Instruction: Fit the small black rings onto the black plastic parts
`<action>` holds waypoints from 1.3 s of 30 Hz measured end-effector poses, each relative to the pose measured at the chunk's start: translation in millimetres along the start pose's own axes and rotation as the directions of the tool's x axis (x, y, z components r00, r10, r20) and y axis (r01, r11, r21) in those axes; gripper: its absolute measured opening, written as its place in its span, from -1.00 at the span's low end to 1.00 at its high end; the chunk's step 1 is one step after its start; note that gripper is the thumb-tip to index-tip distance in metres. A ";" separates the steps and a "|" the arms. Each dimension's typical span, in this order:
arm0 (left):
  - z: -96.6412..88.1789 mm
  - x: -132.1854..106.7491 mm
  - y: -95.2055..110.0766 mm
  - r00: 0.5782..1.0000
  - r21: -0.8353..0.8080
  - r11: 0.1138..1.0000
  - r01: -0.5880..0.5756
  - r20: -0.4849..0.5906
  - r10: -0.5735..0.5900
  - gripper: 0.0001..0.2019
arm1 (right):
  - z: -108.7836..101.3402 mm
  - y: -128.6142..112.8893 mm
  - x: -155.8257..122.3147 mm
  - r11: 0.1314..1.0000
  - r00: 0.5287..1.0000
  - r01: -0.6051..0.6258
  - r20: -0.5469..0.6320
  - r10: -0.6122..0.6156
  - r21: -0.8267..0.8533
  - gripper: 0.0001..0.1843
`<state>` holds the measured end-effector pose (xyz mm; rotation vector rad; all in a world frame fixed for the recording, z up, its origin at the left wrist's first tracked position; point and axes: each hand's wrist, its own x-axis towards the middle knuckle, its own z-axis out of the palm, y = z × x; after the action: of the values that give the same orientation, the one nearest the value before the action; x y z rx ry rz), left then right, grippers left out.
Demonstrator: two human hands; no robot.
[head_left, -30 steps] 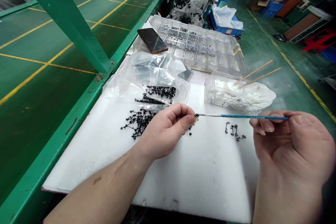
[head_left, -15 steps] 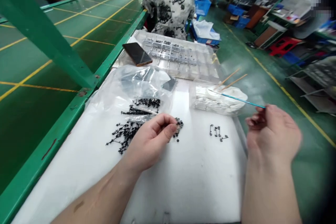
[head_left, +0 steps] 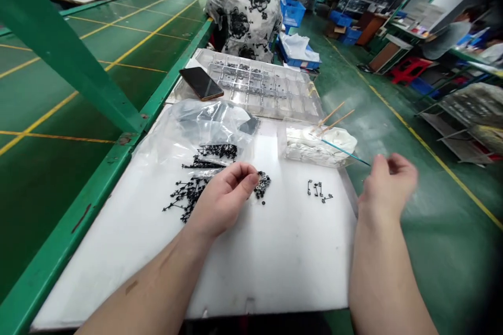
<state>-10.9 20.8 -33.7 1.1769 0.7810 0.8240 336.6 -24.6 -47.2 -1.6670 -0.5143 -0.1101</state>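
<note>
as the small black ring parts [head_left: 262, 185] lie heaped at 3 o'clock from the left hand [head_left: 222, 200], just beside its fingertips, that hand is pinched shut, any hold hidden; a thin blue stick [head_left: 345, 152], long axis 10 to 4 o'clock, leans from a clear box [head_left: 302, 149] toward the blurred, half-open right hand [head_left: 387, 183], apparently holding nothing.

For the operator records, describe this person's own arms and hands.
Both arms are bare, with no sleeves in view, from the left forearm and right forearm down to the left hand and right hand. Neither hand wears gloves or finger cots, and no watch or bracelet shows. A small mark sits on the left forearm. The right hand is motion-blurred, hiding fine detail.
</note>
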 end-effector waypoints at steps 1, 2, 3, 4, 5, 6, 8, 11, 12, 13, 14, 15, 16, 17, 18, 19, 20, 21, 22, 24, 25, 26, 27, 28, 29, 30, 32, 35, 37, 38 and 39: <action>-0.1 0.5 0.3 1.000 -0.006 1.000 -0.008 -0.004 0.008 -0.74 | -0.1 -7.1 -9.2 0.997 0.997 0.080 -0.016 -0.080 -0.009 -0.66; -0.3 1.0 0.4 1.000 -0.010 1.000 -0.016 -0.008 0.016 -0.75 | 0.3 -15.0 -21.2 0.986 0.986 0.166 0.010 -0.166 -0.012 -0.69; -0.5 1.5 0.4 1.000 -0.014 1.000 -0.024 -0.013 0.023 -0.76 | 1.2 -23.4 -35.5 0.957 0.948 0.292 0.133 -0.289 -0.004 -0.80; -0.6 2.0 0.3 0.999 -0.016 0.999 -0.031 -0.018 0.030 -0.76 | 2.8 -31.7 -51.3 0.912 0.859 0.408 0.320 -0.401 0.047 -0.93; -0.7 2.5 0.0 0.999 -0.018 0.999 -0.038 -0.023 0.037 -0.77 | 5.0 -39.5 -67.5 0.860 0.665 0.497 0.585 -0.465 0.119 -0.98; -0.7 2.8 -0.4 0.999 -0.020 0.999 -0.044 -0.027 0.044 -0.77 | 7.7 -46.4 -82.8 0.822 0.415 0.538 0.790 -0.450 0.186 -0.96; -0.4 3.4 -0.9 0.998 -0.019 0.998 -0.055 -0.029 0.054 -0.78 | 14.1 -56.4 -107.5 0.798 0.082 0.562 0.945 -0.316 0.218 -0.93; 1.0 3.7 -0.3 0.998 -0.007 0.998 -0.067 -0.018 0.067 -0.81 | 22.6 -60.8 -124.6 0.769 -0.042 0.617 0.982 -0.185 0.171 -0.93; 1.6 3.7 0.5 0.998 0.000 0.998 -0.069 -0.012 0.070 -0.82 | 24.3 -60.4 -125.9 0.758 -0.044 0.631 0.983 -0.177 0.165 -0.92; 2.2 3.7 1.7 0.997 0.009 0.997 -0.072 -0.005 0.072 -0.82 | 25.2 -59.7 -125.9 0.749 -0.045 0.641 0.982 -0.181 0.168 -0.92; 2.8 3.6 3.1 0.997 0.019 0.997 -0.073 0.002 0.073 -0.82 | 25.5 -58.8 -124.9 0.743 -0.051 0.644 0.980 -0.193 0.180 -0.91; 3.3 3.5 4.6 0.997 0.032 0.997 -0.073 0.011 0.072 -0.82 | 25.2 -58.0 -123.2 0.743 -0.055 0.641 0.977 -0.206 0.193 -0.90; 3.8 3.1 6.2 0.997 0.049 0.996 -0.071 0.021 0.070 -0.82 | 24.3 -57.5 -121.2 0.749 -0.055 0.630 0.974 -0.222 0.206 -0.89; 4.4 2.6 7.7 0.997 0.070 0.995 -0.069 0.030 0.067 -0.83 | 23.1 -57.2 -118.9 0.764 -0.043 0.610 0.971 -0.236 0.212 -0.89; 5.0 1.9 9.1 0.997 0.092 0.994 -0.067 0.040 0.063 -0.83 | 21.7 -57.1 -116.4 0.789 -0.020 0.577 0.969 -0.246 0.212 -0.90; 5.6 1.0 10.1 0.997 0.115 0.991 -0.065 0.050 0.060 -0.84 | 20.0 -57.2 -113.8 0.821 0.014 0.532 0.968 -0.251 0.205 -0.90; 6.4 0.0 10.9 0.997 0.136 0.989 -0.065 0.059 0.057 -0.85 | 18.1 -57.4 -111.3 0.859 0.062 0.474 0.965 -0.254 0.195 -0.92; 7.3 -1.0 11.3 0.996 0.154 0.986 -0.066 0.068 0.056 -0.86 | 16.2 -57.8 -109.0 0.897 0.121 0.402 0.960 -0.251 0.184 -0.93; 8.1 -1.9 11.5 0.995 0.170 0.983 -0.069 0.078 0.057 -0.86 | 14.2 -58.3 -107.2 0.932 0.184 0.315 0.952 -0.244 0.178 -0.95; 9.8 -3.4 11.5 0.993 0.197 0.977 -0.079 0.100 0.061 -0.87 | 10.4 -59.8 -105.0 0.974 0.303 0.116 0.927 -0.220 0.193 -0.96; 10.5 -4.0 11.6 0.992 0.210 0.974 -0.085 0.110 0.063 -0.87 | 8.7 -60.7 -104.7 0.977 0.345 0.025 0.916 -0.206 0.210 -0.93; 11.0 -4.5 11.7 0.991 0.222 0.971 -0.089 0.120 0.064 -0.87 | 7.1 -61.8 -104.9 0.972 0.370 -0.052 0.909 -0.192 0.227 -0.91; 11.5 -4.9 12.0 0.990 0.234 0.968 -0.091 0.127 0.062 -0.87 | 5.8 -63.0 -105.3 0.964 0.383 -0.111 0.906 -0.181 0.240 -0.91; 11.8 -5.3 12.4 0.989 0.245 0.965 -0.092 0.132 0.061 -0.87 | 4.6 -64.3 -105.9 0.955 0.389 -0.157 0.905 -0.173 0.250 -0.93; 12.1 -5.6 13.0 0.989 0.256 0.962 -0.093 0.134 0.060 -0.87 | 3.6 -65.6 -106.5 0.946 0.389 -0.197 0.906 -0.166 0.258 -0.95; 12.4 -6.0 13.6 0.989 0.266 0.959 -0.094 0.135 0.059 -0.87 | 2.8 -66.9 -107.1 0.933 0.387 -0.241 0.908 -0.159 0.266 -0.96; 12.8 -6.5 14.8 0.989 0.279 0.955 -0.098 0.135 0.062 -0.87 | 1.7 -69.1 -107.8 0.896 0.370 -0.342 0.917 -0.149 0.284 -0.95; 13.3 -6.9 15.7 0.988 0.288 0.952 -0.106 0.139 0.067 -0.89 | 0.6 -71.0 -107.5 0.842 0.325 -0.451 0.933 -0.155 0.296 -0.90; 13.8 -7.1 15.7 0.988 0.296 0.949 -0.109 0.140 0.070 -0.88 | 0.3 -71.3 -106.7 0.830 0.313 -0.476 0.938 -0.147 0.289 -0.86; 14.1 -7.1 15.7 0.988 0.300 0.948 -0.110 0.140 0.070 -0.88 | 0.2 -71.2 -106.3 0.830 0.318 -0.480 0.938 -0.136 0.283 -0.84; 14.4 -7.2 15.7 0.988 0.305 0.946 -0.110 0.140 0.070 -0.87 | 0.1 -71.1 -106.0 0.832 0.328 -0.480 0.937 -0.123 0.277 -0.83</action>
<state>-4.1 10.6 -14.7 1.5427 0.7741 0.7071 214.0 -47.5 -20.2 -1.0497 -1.0967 1.2053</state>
